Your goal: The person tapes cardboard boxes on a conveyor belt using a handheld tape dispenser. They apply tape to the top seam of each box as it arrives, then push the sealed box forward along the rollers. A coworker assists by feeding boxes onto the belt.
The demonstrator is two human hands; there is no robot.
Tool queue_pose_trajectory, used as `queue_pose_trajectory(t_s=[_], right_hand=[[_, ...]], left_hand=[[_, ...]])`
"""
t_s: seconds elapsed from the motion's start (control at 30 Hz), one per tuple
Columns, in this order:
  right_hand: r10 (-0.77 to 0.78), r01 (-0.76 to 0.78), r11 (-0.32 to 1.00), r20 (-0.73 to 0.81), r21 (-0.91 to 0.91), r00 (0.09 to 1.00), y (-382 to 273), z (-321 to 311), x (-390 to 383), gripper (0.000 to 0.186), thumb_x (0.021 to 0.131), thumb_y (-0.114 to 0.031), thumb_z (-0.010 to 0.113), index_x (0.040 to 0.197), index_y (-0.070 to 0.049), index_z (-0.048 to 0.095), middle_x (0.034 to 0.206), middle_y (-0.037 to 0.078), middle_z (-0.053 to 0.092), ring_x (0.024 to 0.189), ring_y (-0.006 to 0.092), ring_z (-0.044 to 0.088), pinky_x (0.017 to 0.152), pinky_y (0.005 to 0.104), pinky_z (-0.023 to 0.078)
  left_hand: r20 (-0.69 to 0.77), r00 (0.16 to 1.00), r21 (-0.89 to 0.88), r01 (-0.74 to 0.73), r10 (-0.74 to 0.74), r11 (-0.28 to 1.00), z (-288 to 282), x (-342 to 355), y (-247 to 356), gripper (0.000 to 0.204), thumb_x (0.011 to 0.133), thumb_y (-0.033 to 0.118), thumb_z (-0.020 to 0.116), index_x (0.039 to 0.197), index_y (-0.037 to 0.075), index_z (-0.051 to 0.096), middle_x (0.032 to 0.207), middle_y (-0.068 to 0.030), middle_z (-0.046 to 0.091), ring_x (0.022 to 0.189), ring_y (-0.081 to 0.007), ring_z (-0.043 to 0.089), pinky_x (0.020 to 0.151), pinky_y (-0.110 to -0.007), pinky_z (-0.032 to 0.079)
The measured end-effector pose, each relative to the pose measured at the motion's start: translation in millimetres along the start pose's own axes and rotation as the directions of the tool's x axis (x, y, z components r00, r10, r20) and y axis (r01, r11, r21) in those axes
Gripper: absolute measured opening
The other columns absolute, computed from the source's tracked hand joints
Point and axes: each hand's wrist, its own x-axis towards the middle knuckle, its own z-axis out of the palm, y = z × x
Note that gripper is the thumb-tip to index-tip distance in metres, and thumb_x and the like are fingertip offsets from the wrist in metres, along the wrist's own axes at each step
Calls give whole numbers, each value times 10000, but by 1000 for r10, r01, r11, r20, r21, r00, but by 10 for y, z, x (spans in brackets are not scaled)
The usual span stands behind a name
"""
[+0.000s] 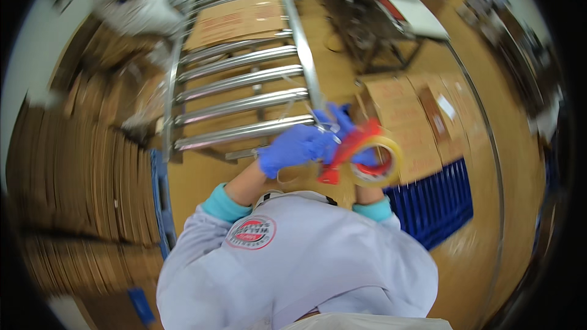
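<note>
In front of my chest, my two blue-gloved hands meet near the end of the roller conveyor (241, 131). A red tape dispenser (348, 146) with a roll of yellowish tape (392, 160) is held in my right hand (343, 123), which is partly hidden behind it. My left hand (293, 148) reaches across to the right hand's fingers, its own fingertips pinched together. Something thin and pale shows between the hands, too blurred to name. A thin cord loops below my left hand.
A flat cardboard sheet (241, 18) lies on the conveyor rollers. Cardboard boxes (403, 125) stand on a blue pallet (437, 201) at right. Stacked flat cartons (79, 165) fill the left side. A person in white (143, 6) is at the far left, and a machine (367, 18) stands beyond.
</note>
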Motion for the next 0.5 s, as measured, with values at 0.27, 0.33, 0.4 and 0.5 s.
queue_pose_trajectory(t_s=[0.27, 0.33, 0.4, 0.5], right_hand=[[204, -160, 956, 166, -244, 965, 369, 48, -132, 528, 649, -69, 700, 1128, 13, 493, 937, 88, 591, 867, 169, 577, 768, 269, 465], [111, -99, 977, 56, -189, 992, 325, 196, -240, 548, 644, -152, 741, 1108, 36, 515, 966, 138, 593, 792, 233, 608, 709, 341, 511], [24, -40, 956, -61, -290, 998, 297, 130, -411, 569, 602, -82, 758, 1104, 34, 516, 948, 136, 598, 797, 239, 611, 710, 359, 511], [-186, 166, 978, -177, -123, 967, 317, 213, -722, 449, 633, 5, 726, 1040, -44, 541, 946, 128, 594, 799, 257, 609, 699, 399, 514]], left_hand=[[-491, 862, -708, -478, 124, 520, -196, 131, 201, 526, 959, 386, 262, 496, 140, 307, 413, 14, 271, 357, -118, 289, 444, -297, 346], [-449, 881, -747, -461, 148, 479, -409, 50, 18, 510, 956, 374, 295, 505, 136, 324, 420, 10, 290, 374, -126, 316, 484, -301, 382], [-395, 914, -772, -384, 91, 507, -591, -63, -154, 475, 948, 352, 349, 526, 133, 342, 435, -2, 319, 406, -139, 360, 547, -307, 434], [-98, 994, -696, -41, -38, 716, -809, -315, -480, 375, 930, 291, 434, 639, 69, 520, 559, -25, 506, 526, -141, 502, 676, -312, 474]])
